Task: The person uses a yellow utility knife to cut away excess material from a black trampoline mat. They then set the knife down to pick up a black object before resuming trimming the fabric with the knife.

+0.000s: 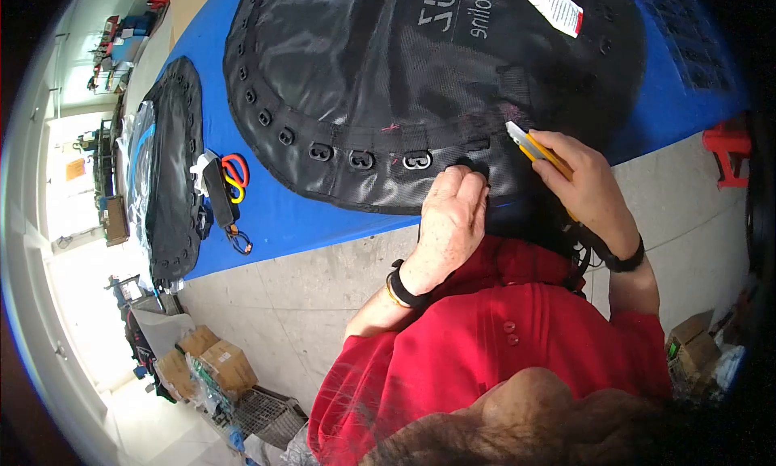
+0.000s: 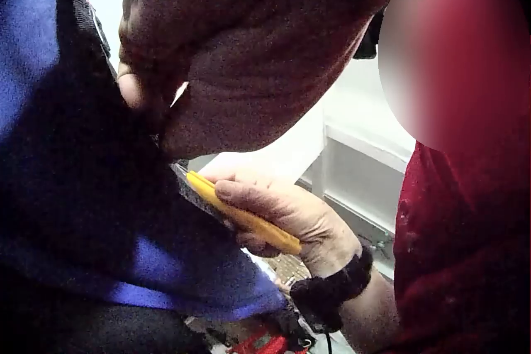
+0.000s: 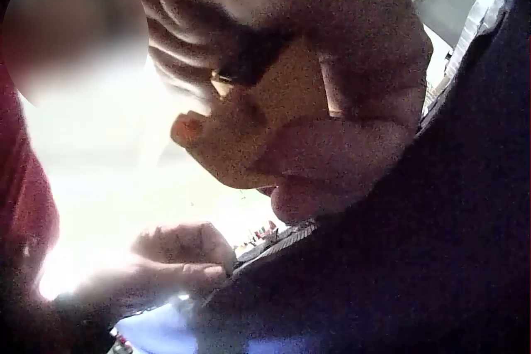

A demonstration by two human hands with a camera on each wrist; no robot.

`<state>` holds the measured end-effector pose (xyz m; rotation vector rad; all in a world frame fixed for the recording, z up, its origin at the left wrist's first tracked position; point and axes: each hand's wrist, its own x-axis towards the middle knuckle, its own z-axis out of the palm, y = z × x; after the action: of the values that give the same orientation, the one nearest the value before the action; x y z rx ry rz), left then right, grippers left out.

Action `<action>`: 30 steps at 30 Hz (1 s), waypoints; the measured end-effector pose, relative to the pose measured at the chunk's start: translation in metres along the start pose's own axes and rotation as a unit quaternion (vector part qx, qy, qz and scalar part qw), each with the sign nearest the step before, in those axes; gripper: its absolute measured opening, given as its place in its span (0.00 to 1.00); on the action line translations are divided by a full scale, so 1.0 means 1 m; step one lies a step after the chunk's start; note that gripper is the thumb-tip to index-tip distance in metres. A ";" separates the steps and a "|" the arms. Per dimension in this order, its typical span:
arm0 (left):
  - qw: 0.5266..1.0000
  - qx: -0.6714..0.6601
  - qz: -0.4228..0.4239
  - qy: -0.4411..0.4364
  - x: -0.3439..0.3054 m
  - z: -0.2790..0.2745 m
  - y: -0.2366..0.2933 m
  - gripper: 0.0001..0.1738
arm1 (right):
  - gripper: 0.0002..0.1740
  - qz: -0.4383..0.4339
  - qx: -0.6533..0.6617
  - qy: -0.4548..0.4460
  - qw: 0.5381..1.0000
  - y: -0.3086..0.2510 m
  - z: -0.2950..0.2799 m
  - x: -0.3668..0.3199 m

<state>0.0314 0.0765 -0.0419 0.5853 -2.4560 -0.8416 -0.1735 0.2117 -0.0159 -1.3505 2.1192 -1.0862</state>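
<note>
A round black trampoline mat (image 1: 364, 70) with part-readable mirrored lettering lies over the blue-covered table. Several B-shaped buckles (image 1: 417, 160) line its webbing band near the rim. My left hand (image 1: 454, 215) grips the mat's near edge, fingers on top beside a buckle and thumb toward the underside. A yellow utility knife (image 1: 529, 148) is held in my right hand (image 1: 594, 193), its tip over the webbing just right of the left hand. Reddish thread marks (image 1: 509, 110) show close to that tip. In the left wrist view the knife's yellow body (image 2: 241, 213) lies along the right fingers.
To the left on the blue cover (image 1: 267, 223) are orange-and-yellow-handled scissors (image 1: 236, 179), a black tool and a second folded mat (image 1: 174, 175). A white label (image 1: 556, 11) sits on the mat's far part. Cardboard boxes (image 1: 226, 367) and a wire crate stand on the floor behind-left; a red stand (image 1: 727, 153) is at right.
</note>
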 end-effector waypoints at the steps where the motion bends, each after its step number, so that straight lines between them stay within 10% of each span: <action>1: 1.000 -0.002 0.001 0.001 0.000 0.000 0.000 0.10 | 0.21 -0.001 -0.010 0.002 1.000 -0.001 0.000 0.000; 30: 1.000 -0.011 0.004 0.010 0.001 0.000 0.000 0.10 | 0.22 0.013 0.003 -0.039 0.999 -0.004 -0.008 -0.002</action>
<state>0.0307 0.0763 -0.0416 0.5733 -2.4262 -0.8529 -0.1757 0.2162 -0.0077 -1.3379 2.0701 -1.0112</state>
